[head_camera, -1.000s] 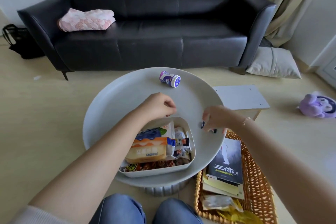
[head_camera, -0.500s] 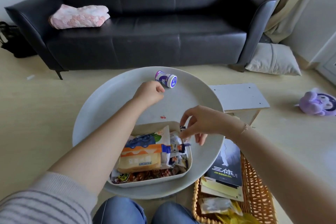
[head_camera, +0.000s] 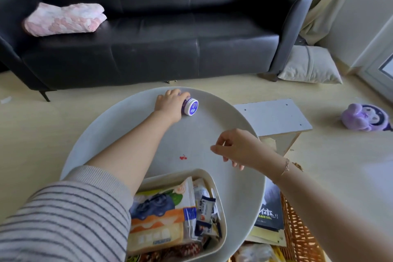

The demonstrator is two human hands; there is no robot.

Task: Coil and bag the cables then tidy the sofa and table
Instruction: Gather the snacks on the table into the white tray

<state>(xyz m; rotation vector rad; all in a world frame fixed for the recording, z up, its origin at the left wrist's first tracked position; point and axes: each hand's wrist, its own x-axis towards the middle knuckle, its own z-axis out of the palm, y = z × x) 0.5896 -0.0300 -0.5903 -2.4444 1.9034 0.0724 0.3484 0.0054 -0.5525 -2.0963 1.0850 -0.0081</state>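
A small purple-and-white jar (head_camera: 190, 107) lies on its side at the far edge of the round grey table (head_camera: 212, 125). My left hand (head_camera: 170, 103) reaches across the table and grips the jar's body. My right hand (head_camera: 231, 148) hovers over the table's right side, fingers loosely curled, with nothing visible in it. A white bin (head_camera: 220, 204) packed with snack packets sits at the table's near edge. The black sofa (head_camera: 161, 44) stands behind, with a folded pink blanket (head_camera: 63, 19) on its left seat. No cables are in view.
A wicker basket (head_camera: 297, 232) holding a dark book (head_camera: 270, 208) stands by the table's right side. A white board (head_camera: 272, 117) lies on a low stool beyond it. On the floor are a grey cushion (head_camera: 308, 66) and a purple plush toy (head_camera: 365, 117).
My left hand moved from the snack bin to the far edge and took hold of the jar. My right hand put a small dark packet into the bin and lifted away empty.
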